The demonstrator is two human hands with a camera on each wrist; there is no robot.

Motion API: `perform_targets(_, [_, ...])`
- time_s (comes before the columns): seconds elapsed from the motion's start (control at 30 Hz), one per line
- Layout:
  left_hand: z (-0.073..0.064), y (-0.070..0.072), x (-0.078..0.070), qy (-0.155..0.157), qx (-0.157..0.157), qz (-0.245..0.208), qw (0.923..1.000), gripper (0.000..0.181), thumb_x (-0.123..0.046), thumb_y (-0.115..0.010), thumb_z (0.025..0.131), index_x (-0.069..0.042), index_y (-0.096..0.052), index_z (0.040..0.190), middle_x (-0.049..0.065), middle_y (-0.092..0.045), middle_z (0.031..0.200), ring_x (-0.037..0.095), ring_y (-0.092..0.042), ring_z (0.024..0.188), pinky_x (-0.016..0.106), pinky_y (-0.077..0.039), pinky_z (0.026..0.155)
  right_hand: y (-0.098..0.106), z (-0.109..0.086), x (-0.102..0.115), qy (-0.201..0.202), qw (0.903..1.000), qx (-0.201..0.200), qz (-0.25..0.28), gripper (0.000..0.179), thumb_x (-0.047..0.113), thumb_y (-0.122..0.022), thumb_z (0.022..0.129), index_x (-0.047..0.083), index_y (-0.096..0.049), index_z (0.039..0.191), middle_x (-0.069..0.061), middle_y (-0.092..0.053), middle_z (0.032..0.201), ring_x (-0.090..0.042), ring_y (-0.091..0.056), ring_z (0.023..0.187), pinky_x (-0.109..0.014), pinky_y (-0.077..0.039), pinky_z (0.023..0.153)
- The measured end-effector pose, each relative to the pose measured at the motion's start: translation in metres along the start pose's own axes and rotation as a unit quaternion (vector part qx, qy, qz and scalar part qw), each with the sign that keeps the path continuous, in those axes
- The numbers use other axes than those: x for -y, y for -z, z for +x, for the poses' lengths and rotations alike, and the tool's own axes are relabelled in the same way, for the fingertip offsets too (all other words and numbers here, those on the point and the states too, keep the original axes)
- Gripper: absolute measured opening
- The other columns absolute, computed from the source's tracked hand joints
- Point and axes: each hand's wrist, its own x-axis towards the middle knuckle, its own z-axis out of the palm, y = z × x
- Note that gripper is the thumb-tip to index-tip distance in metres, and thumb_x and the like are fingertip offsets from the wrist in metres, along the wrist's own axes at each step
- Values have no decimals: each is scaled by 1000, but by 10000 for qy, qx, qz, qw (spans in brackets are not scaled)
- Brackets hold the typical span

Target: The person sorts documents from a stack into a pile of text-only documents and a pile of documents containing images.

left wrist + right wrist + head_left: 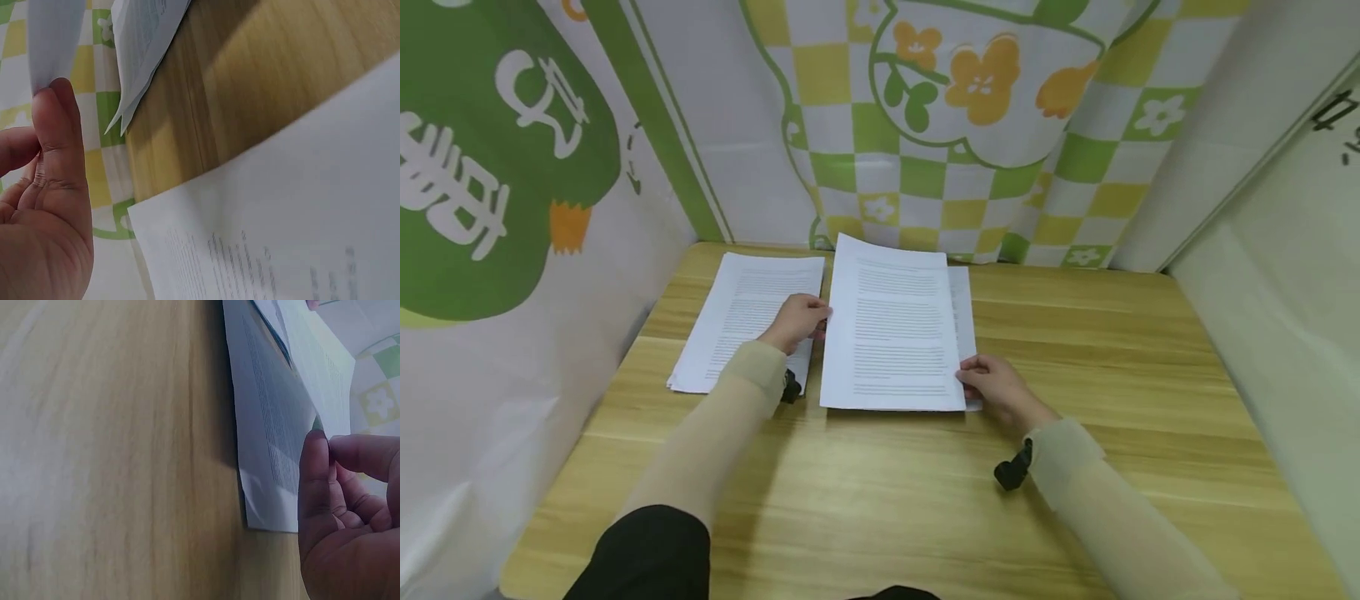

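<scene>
A printed sheet of paper (895,333) is raised above the middle of the table, with each hand at one side edge. My left hand (799,322) pinches its left edge between thumb and finger; in the left wrist view that hand (53,187) shows the sheet's edge (55,44) at its fingertips. My right hand (996,385) pinches the lower right edge. Seen from the right wrist, the right hand (350,500) grips the lifted sheet (322,375) clear of the printed paper lying below (265,425). That lower paper (964,312) is mostly hidden in the head view.
On the left of the wooden table (880,500) lies another stack of printed paper (752,292), partly under my left forearm. A patterned green and yellow cloth (880,192) hangs behind the table's back edge. White sheeting (1285,275) rises along the right side.
</scene>
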Motion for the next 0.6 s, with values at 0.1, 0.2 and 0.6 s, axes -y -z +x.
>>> perform_targets(0.1, [0,-7,2,-89,76,207,9997,26,-11,-49,101,8,-60,114,15,-57,101,21,-58,78,38,-55,79,4,-4,-5,15,10000,-50,19,25,8,-56,97,-7,-53,118,-16,-58,107,-18,-56,86,-28,-52,75])
perform_targets(0.2, [1,-14,4,-92,135,277,9995,26,-11,-49,101,8,-60,113,16,-57,101,22,-60,78,40,-55,81,7,-6,-9,-38,9999,-99,18,27,8,-55,97,-7,-52,119,-17,-56,110,-19,-56,87,-27,-51,75])
perform_targets(0.6, [18,-38,-5,148,50,-124,9998,27,-10,-53,99,6,-60,119,16,-58,111,22,-59,89,36,-56,81,24,-6,-10,-66,9996,-271,-34,26,6,-55,96,-10,-53,117,-18,-59,107,-17,-59,84,-26,-54,71])
